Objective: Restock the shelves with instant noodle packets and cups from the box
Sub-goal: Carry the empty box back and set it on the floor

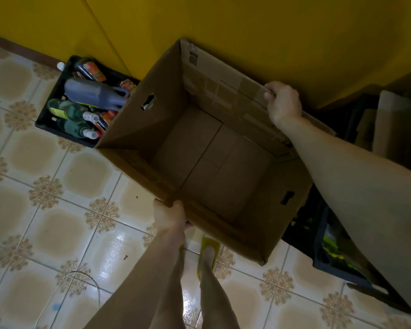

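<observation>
Brown cardboard box (211,162), open-topped, left hand (169,218) and right hand (284,103) gripping opposite rims.

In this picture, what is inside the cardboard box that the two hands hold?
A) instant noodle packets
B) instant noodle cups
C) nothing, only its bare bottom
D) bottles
C: the cardboard box, gripped at its rim by the left hand and the right hand, shows only its plain bottom flaps; the bottles lie in the black crate beside it.
</observation>
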The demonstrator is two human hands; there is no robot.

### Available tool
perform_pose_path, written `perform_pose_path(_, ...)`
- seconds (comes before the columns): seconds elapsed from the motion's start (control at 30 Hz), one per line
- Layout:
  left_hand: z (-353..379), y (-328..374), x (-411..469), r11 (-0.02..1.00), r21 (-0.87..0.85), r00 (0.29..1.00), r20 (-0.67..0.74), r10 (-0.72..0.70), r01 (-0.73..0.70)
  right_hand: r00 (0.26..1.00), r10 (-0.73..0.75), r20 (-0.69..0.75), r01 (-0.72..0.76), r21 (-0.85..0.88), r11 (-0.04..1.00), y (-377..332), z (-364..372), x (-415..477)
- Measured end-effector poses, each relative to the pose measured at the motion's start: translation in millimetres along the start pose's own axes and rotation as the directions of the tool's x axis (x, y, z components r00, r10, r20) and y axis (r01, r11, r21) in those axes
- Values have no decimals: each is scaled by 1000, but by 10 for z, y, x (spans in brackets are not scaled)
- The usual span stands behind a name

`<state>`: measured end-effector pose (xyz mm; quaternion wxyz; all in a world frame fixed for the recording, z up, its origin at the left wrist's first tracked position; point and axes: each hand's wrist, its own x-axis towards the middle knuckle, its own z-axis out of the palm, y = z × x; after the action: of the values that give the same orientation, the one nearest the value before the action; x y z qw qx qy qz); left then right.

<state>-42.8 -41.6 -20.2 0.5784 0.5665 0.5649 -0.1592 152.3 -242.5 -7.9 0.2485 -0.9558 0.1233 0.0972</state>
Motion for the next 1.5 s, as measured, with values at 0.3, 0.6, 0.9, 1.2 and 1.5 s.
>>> perform_pose_path(0.3,259,-193,42,998,-55,999,-9,37,-37,998,13,67,-11,-26,1000,75,33,157)
perform_pose_path(0.6,402,-409,160,996,-82,999,4,-35,35,981,-10,192,45,-176,983,-8,166,313)
perform_pose_path(0.9,543,-353,355,999,-44,1000,22,10,-9,989,-2,146,42,-275,961,100,248,382)
perform_pose_path(1.2,563,-260,362,998,-38,995,82,-52,55,961,273,-41,-205,561,802,-129,173,-312)
perform_pose_path(1.5,169,171,355,990,61,959,248,-137,126,926,370,80,-362,475,802,232,234,-1815)
